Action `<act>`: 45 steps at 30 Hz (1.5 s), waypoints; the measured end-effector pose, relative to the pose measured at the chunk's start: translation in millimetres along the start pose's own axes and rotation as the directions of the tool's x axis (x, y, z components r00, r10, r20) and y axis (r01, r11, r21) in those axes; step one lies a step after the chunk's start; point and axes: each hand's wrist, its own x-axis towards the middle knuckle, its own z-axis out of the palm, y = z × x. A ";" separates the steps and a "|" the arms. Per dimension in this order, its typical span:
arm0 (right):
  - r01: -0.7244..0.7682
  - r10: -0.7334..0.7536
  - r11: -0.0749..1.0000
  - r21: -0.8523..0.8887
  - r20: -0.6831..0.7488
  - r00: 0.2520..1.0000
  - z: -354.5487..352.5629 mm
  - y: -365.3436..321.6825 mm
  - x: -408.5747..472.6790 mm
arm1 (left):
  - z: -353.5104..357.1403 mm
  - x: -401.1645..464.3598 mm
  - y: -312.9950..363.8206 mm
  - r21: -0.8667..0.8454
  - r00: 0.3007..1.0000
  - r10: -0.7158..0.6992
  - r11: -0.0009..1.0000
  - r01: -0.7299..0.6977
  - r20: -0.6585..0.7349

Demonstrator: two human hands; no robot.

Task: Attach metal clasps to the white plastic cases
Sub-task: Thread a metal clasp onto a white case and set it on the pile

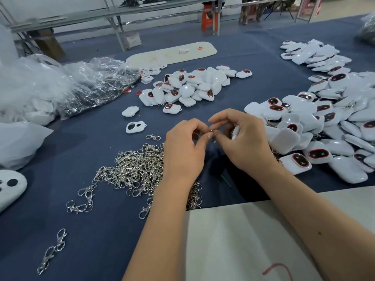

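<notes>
Over the dark blue cloth-covered table (105,230) the two hands meet, fingertips nearly touching. The left hand (183,151) has its fingers curled, thumb and forefinger pinching a small silvery metal clasp (212,130), of which only a glint shows between the fingertips. The right hand (241,142) is curled too, holding a white plastic case (235,133) tucked against its palm, so that just a slim white edge peeps out on the side facing the clasp. That is the relation that matters: the clasp lies just to the left of the case's exposed edge, the two very close, though I cannot tell whether the ring has already caught the case's loop. The case's long axis seems to run roughly up and down in the right hand's hold, its attaching end turned towards the left hand's pinch. My guess is that the left hand must work the clasp rightwards onto that end. The tangled heap of loose silver clasps (138,169) lies under the left wrist, nearer that hand; the big heap of white cases with dark oval windows (324,126) lies to the right, and a smaller pile of cases (190,86) sits farther back.
</notes>
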 end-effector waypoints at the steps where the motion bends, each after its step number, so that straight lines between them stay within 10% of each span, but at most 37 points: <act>1: 0.016 -0.016 1.000 -0.009 0.005 1.000 0.6 -0.9 -0.7 | 0.6 0.2 -0.7 -0.005 1.000 0.001 1.000 -0.001 0.000; 25: -0.034 0.013 0.986 0.163 0.133 0.991 -2.9 4.0 4.1 | -7.9 2.7 -1.1 -0.315 0.998 -0.006 0.949 0.026 0.067; 45: 0.202 -0.191 0.976 -0.085 0.121 0.974 -4.3 -3.5 1.9 | -18.8 1.7 -5.4 -0.367 0.983 -0.061 0.922 0.122 0.173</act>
